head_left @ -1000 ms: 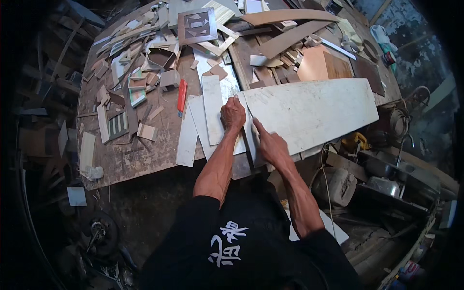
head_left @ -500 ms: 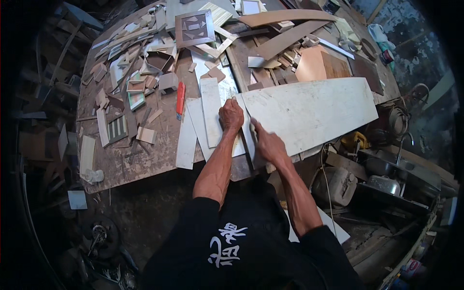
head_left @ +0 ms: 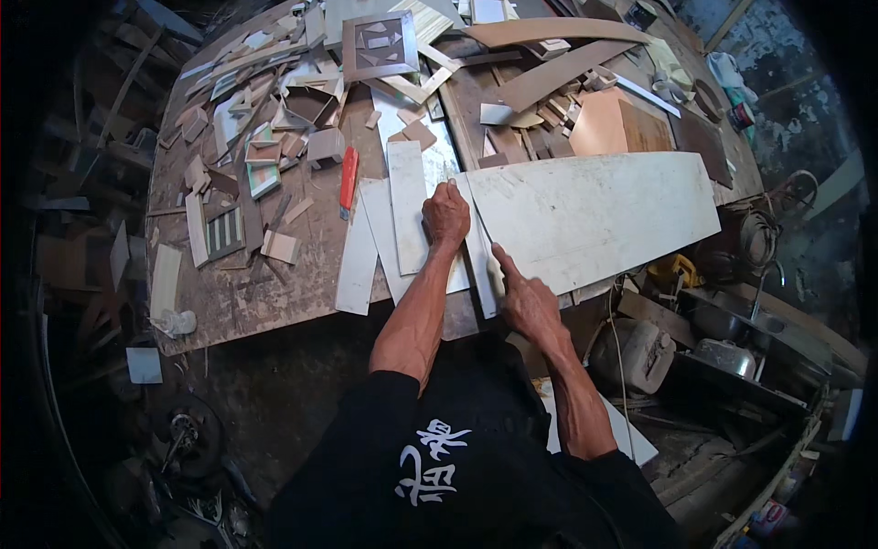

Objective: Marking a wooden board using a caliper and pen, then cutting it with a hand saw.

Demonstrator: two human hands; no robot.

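Brown wood makes the wide table (head_left: 261, 300), the biggest thing here, with lots of wood bits all over its left and far parts. On its near right side lies the big white board (head_left: 594, 215), flat, with a thin dark line near its left end. Two bent brown boards (head_left: 553, 34) lie at the far right. A square brown frame (head_left: 351, 53) sits at the far middle. Narrow white boards (head_left: 408, 206) lie just left of the hands.

The right hand (head_left: 532, 302) is on the big white board's left end, its fingers curled around a tool and its pointing finger stretched out straight. The left hand (head_left: 446, 218) is just to the left and a bit farther, closed like a fist and pressing down on the white wood; I cannot tell if anything is inside it. A red tool (head_left: 348, 181) lies left of the narrow boards. The thin tool (head_left: 487, 224) looks dark along the line, and the right hand hides most of it.
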